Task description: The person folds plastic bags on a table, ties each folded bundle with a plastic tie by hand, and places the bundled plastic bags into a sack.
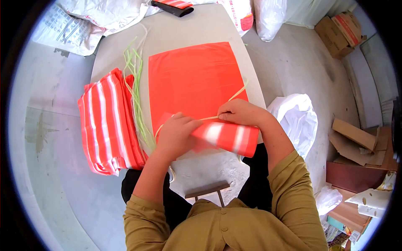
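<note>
Roughly at the frame's centre, the person's right hand (242, 112) pinched a thin pale-yellow strip (238, 91) above a folded red-and-white striped bundle (238, 139). The left hand (178, 131) lay over the bundle's left part, blurred; whether it gripped anything could not be told. A flat red sheet (192, 77) covered the beige table's (197, 29) middle, upper centre.

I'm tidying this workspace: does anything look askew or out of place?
The striped stack seems to overhang the left edge of the table, and the green strips between it and the red sheet lie loose and uneven rather than bundled. No spill shows.
</note>
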Motion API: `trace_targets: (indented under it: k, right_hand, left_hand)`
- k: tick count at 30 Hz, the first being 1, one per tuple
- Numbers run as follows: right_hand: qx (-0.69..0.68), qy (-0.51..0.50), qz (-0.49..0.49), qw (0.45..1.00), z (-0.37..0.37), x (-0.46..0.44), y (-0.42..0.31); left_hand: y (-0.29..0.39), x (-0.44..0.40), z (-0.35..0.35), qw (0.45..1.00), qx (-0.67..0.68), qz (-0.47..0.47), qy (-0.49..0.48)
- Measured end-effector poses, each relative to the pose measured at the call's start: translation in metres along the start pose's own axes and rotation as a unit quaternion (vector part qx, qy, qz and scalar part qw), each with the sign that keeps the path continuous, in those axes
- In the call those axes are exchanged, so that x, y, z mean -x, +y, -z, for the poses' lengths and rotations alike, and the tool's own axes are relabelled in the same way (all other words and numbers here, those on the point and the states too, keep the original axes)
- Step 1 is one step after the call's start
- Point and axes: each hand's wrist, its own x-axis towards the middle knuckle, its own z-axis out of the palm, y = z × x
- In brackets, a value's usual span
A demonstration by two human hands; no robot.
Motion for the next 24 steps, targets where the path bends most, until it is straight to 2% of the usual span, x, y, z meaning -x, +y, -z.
trace_targets:
  k: [1, 2, 3, 4, 6, 8, 9, 12, 13, 16, 19, 21, 24]
  right_hand:
    - [-0.034, -0.014, 0.003, 0.999, 0.002, 0.001, -0.001]
    - [-0.121, 0.017, 0.051, 0.991, 0.0, 0.004, 0.006]
    - [-0.206, 0.047, 0.099, 0.972, -0.006, 0.008, 0.019]
    - [-0.289, 0.076, 0.146, 0.943, -0.012, 0.007, 0.026]
    - [-0.097, 0.085, 0.048, 0.991, -0.016, -0.004, 0.03]
    - [-0.105, 0.067, 0.016, 0.992, -0.001, 0.006, -0.025]
    - [-0.089, 0.102, 0.029, 0.99, -0.006, 0.004, -0.022]
    - [0.013, 0.182, 0.071, 0.981, -0.013, -0.003, -0.013]
    - [0.008, 0.17, 0.049, 0.984, -0.016, -0.007, -0.008]
    - [-0.01, 0.157, -0.013, 0.987, -0.024, -0.016, -0.001]
    - [-0.045, 0.169, -0.077, 0.982, -0.026, -0.018, -0.004]
    - [-0.091, 0.155, -0.141, 0.974, -0.02, -0.018, -0.009]
    - [-0.117, 0.162, -0.155, 0.967, -0.017, -0.027, -0.001]
  left_hand:
    - [0.002, -0.001, 0.009, 0.999, 0.032, 0.018, -0.012]
    - [0.008, -0.002, 0.02, 0.968, 0.189, 0.164, -0.026]
    - [0.015, -0.003, 0.032, 0.89, 0.337, 0.304, -0.038]
    - [0.019, -0.001, 0.038, 0.77, 0.47, 0.429, -0.048]
    - [-0.003, 0.013, 0.024, 0.703, 0.603, 0.375, 0.025]
    - [-0.016, 0.012, 0.009, 0.581, 0.735, 0.331, 0.111]
    - [-0.019, 0.012, 0.006, 0.585, 0.723, 0.347, 0.116]
    - [-0.025, 0.008, -0.012, 0.693, 0.566, 0.438, 0.083]
    - [-0.034, 0.009, -0.012, 0.82, 0.372, 0.435, -0.003]
    - [-0.017, 0.008, 0.0, 0.908, 0.141, 0.39, -0.058]
    - [-0.008, 0.007, 0.011, 0.899, 0.013, 0.432, -0.069]
    - [-0.019, 0.013, 0.011, 0.896, 0.04, 0.439, -0.054]
    - [-0.032, 0.021, 0.016, 0.9, 0.074, 0.429, -0.023]
